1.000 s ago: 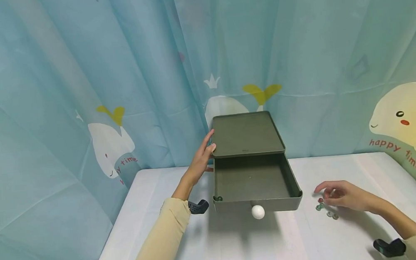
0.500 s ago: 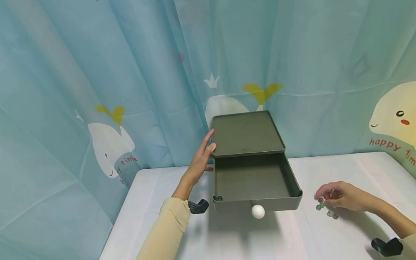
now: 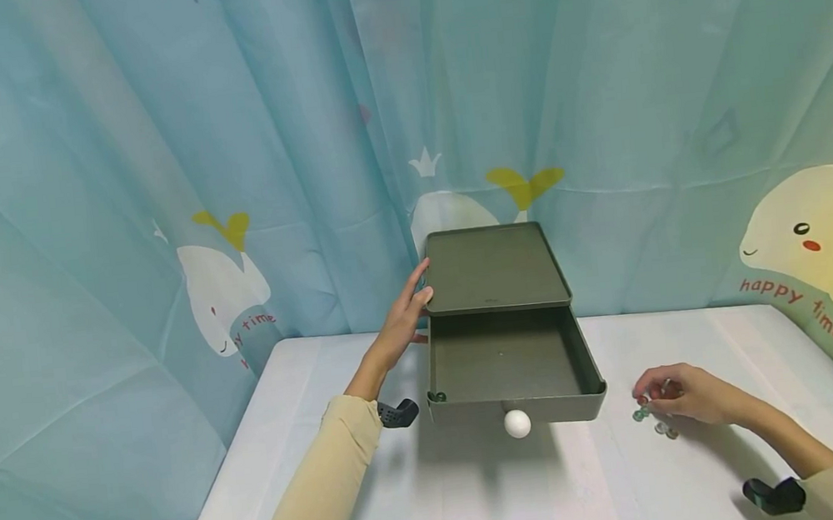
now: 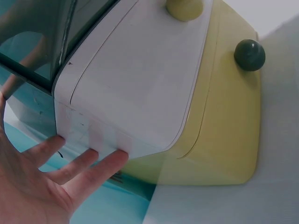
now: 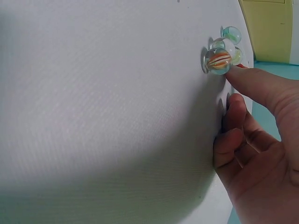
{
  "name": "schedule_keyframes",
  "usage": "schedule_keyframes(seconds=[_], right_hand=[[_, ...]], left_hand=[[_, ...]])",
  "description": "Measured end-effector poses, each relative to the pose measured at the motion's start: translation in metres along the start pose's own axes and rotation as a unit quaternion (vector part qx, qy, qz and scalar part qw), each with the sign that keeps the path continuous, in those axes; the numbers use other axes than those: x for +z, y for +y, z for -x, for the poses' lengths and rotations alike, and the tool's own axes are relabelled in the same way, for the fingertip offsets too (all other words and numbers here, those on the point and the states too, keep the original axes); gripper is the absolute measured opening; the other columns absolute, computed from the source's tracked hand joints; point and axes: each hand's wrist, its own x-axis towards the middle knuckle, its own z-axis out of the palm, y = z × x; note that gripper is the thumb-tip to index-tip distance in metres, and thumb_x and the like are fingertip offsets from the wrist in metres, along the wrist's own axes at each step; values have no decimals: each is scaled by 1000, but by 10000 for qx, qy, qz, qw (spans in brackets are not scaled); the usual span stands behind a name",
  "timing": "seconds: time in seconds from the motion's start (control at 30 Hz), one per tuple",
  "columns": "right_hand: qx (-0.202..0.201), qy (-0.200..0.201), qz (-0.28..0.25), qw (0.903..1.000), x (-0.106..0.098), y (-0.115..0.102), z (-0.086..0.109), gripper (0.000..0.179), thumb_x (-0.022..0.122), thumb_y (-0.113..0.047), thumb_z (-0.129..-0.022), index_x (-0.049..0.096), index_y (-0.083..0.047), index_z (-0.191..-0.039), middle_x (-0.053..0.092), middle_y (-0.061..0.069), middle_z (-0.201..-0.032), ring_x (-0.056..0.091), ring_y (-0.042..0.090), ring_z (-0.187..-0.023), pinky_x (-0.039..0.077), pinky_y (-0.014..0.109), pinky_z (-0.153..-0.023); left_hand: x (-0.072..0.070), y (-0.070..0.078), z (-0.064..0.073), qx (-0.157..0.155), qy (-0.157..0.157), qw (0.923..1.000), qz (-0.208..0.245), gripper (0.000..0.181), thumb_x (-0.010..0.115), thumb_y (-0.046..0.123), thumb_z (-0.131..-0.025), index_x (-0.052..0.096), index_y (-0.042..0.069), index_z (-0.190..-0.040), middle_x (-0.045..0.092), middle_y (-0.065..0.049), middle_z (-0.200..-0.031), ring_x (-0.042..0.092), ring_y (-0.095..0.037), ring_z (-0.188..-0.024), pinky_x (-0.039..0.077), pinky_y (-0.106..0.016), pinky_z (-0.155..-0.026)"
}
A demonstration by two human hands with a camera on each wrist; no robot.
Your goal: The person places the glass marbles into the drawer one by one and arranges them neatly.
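My left hand [image 3: 396,329] rests with spread fingers against the left side of a small drawer cabinet [image 3: 496,269]. Its dark green top drawer [image 3: 517,413], with a white knob, is pulled out. A marble [image 3: 440,397] lies in that drawer's front left corner. In the left wrist view, fingertips touch the side of the white drawer [image 4: 131,79]. On the table at right, my right hand [image 3: 689,394] has its fingers curled down, thumb and index finger around a red marble [image 3: 642,400]. Beside it lie several clear glass marbles [image 5: 218,60]; the thumb partly hides the group.
Below the white drawer is a yellow drawer [image 4: 229,116] with a dark green knob [image 4: 249,55]. The open drawer juts forward over the white table [image 3: 501,511]. A blue-green curtain [image 3: 314,136] hangs right behind the table.
The right hand's index finger has curled in towards the thumb at the red marble, and the right wrist has shifted slightly left. The left hand and the cabinet stay put.
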Motion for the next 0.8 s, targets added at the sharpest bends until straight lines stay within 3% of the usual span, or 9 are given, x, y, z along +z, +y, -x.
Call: schedule_keyframes(seconds=[0.5, 0.8], right_hand=[[328, 6, 36, 9995, 1, -2, 2, 15, 75, -3, -90, 72, -15, -100, 55, -8, -81, 46, 2, -68, 39, 25, -56], [228, -3, 108, 9997, -1, -5, 0, 14, 74, -4, -91, 71, -15, -99, 57, -9, -80, 47, 2, -69, 40, 25, -58]], left_hand=[[1, 0, 1, -17, -6, 10000, 20, 57, 42, 52, -105, 23, 56, -158, 19, -3, -169, 48, -46, -134, 53, -67, -87], [1, 1, 1, -27, -44, 10000, 17, 59, 42, 54, -104, 22, 55, -159, 19, -4, -169, 49, -46, -133, 53, -66, -87]])
